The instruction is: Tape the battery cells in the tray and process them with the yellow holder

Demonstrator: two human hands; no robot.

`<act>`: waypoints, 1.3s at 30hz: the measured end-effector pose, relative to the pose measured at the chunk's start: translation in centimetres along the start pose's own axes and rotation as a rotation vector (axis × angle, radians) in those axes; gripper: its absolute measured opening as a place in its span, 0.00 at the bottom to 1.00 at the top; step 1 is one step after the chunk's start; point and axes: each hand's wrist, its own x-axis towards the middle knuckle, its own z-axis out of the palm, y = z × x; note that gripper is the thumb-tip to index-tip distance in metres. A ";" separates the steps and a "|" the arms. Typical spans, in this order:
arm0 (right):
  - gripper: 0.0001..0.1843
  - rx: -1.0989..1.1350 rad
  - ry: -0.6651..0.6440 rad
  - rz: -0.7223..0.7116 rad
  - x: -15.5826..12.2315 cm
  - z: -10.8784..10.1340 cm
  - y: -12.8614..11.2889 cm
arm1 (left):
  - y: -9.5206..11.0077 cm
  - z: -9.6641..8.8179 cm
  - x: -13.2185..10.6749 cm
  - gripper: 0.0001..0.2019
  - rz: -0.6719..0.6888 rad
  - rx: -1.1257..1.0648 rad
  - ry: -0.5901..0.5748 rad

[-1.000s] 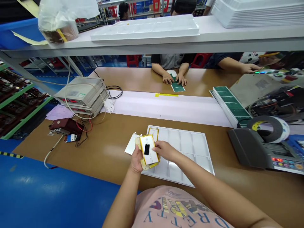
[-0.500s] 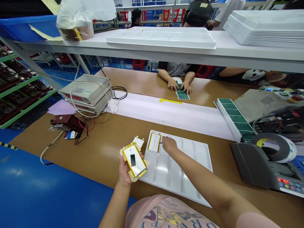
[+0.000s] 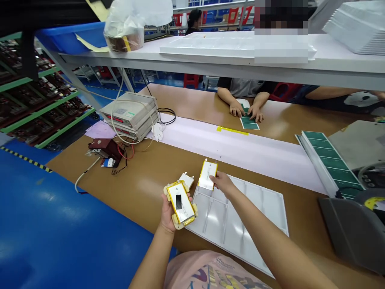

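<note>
In my left hand [image 3: 168, 214] is a cream-coloured fixture [image 3: 177, 227] with a flat pouch battery [image 3: 185, 208] seated in it. That battery is silver with yellow edges and bears a black patch. My right hand [image 3: 223, 182] pinches a second pouch battery [image 3: 207, 173] by its right edge, tilted up over the top-left corner of the white compartment tray [image 3: 233, 228]. Behind the fixture lies another silver battery [image 3: 187, 180], partly covered.
Stacked grey meters [image 3: 129, 114] and a dark red clamp device [image 3: 105, 149] with cables stand left. A dark machine [image 3: 349, 233] and a green-and-white sheet stack [image 3: 327, 156] are at right. Across the table, a co-worker's hands [image 3: 246, 110] touch a green strip. A shelf [image 3: 210, 66] spans above.
The battery that lay in the tray's top-left compartment is now lifted in my right hand. My left hand still holds the fixture. The camera view has turned left.
</note>
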 end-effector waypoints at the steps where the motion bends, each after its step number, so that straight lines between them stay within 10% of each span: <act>1: 0.26 0.011 -0.070 -0.049 -1.2 0.0 -0.6 | -0.2 0.2 0.2 0.37 -0.010 -0.007 0.002; 5: 0.21 -0.182 -0.258 -0.183 -5.8 1.9 -2.9 | -1.2 0.7 0.9 0.36 -0.023 -0.018 -0.017; 11: 0.24 -0.623 0.052 -0.226 -9.9 0.9 -3.5 | -1.5 0.3 0.1 0.38 -0.070 -0.055 -0.078; 15: 0.27 -0.409 0.059 -0.181 -9.4 -0.8 -1.6 | -1.3 0.9 -0.3 0.39 -0.152 -0.028 -0.057; 24: 0.38 0.575 -0.090 0.075 -8.6 3.2 0.0 | -3.1 2.2 1.1 0.32 -0.082 0.073 0.000; 39: 0.28 0.270 0.140 -0.243 -11.7 0.8 0.5 | -3.5 5.1 1.7 0.35 -0.023 0.078 0.094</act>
